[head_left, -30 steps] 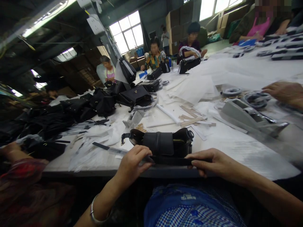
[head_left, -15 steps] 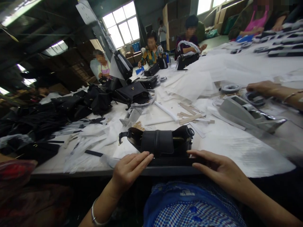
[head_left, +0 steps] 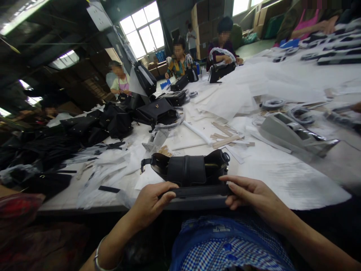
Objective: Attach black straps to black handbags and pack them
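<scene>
A black handbag rests at the table's near edge in front of me, its top gaping and a brass-coloured zip showing inside. A short strap with a buckle sticks out at its left end. Along the bag's near side runs a long flat black strip; whether it is joined to the bag I cannot tell. My left hand pinches the strip's left end between thumb and fingers. At the right end, my right hand grips it the same way, with its fingertips close to the bag.
A grey tape dispenser stands on the right, near coiled grey straps and white sheets. Cardboard strips lie behind the handbag. Several black bags are heaped at left. Other people sit around the table.
Both hands have closed on the black strip, which now shows its face more and sits slightly higher. A co-worker's hand at the right has withdrawn almost out of view.
</scene>
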Tool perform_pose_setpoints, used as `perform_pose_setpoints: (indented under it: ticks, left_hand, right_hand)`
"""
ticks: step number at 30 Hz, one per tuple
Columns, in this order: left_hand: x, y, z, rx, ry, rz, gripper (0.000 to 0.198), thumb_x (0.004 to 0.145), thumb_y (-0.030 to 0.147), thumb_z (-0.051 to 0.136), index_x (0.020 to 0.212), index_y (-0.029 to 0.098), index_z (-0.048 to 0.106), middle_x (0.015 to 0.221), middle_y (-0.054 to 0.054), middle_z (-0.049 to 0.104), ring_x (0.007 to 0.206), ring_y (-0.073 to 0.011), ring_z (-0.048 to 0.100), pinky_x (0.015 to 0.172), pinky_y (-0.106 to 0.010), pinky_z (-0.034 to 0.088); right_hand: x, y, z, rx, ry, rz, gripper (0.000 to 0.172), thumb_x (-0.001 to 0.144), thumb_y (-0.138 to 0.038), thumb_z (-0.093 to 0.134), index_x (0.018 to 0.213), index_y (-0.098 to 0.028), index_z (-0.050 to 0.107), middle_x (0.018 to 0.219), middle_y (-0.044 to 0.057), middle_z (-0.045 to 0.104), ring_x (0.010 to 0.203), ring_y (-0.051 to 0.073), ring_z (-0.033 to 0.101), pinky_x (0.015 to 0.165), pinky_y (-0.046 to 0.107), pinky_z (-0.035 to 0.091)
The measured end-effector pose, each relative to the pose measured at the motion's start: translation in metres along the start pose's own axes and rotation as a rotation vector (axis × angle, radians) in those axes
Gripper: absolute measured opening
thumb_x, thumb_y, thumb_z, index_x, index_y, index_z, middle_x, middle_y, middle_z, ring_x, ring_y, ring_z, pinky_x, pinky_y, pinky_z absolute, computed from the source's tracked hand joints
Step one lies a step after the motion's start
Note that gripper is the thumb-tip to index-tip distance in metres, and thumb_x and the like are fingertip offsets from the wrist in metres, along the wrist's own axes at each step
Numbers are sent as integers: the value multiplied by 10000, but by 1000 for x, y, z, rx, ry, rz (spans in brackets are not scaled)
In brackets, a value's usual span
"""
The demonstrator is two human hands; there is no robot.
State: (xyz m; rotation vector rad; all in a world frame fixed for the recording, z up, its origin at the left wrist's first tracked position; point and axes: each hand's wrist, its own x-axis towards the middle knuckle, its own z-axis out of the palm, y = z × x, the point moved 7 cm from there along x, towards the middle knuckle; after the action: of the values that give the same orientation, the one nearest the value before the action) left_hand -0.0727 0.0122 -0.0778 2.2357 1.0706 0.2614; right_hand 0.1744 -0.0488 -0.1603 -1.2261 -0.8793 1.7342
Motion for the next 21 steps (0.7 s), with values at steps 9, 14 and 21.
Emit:
perform_pose_setpoints:
  ticks: [9,14,21]
  left_hand:
    - [14,19,2,35,-73,-53,300,956,425,513,993,201,710,950,-23,742,871,-159,676,782,-226,469]
    - [16,37,2,88,-12,128,604,748,485,757,1283,255,600,1173,-53,692,1012,-191,661,870,-240,494]
    - [25,42,-8,209,9,125,269,970,358,514,1083,208,707,937,-41,720,836,-141,660,755,-212,454]
  right_hand:
    - [-2,-4,9,86,-75,-36,641,866,-477,661,1360,-98,507,749,97,760,645,157,708,662,255,572]
    - [-1,-4,9,121,-119,-71,545,886,-476,633,1300,-133,542,716,70,751,647,155,707,658,250,568]
    - [-5,-27,-8,-340,12,-420,318,807,-374,742,1113,-291,712,1072,23,745,967,208,701,878,300,536]
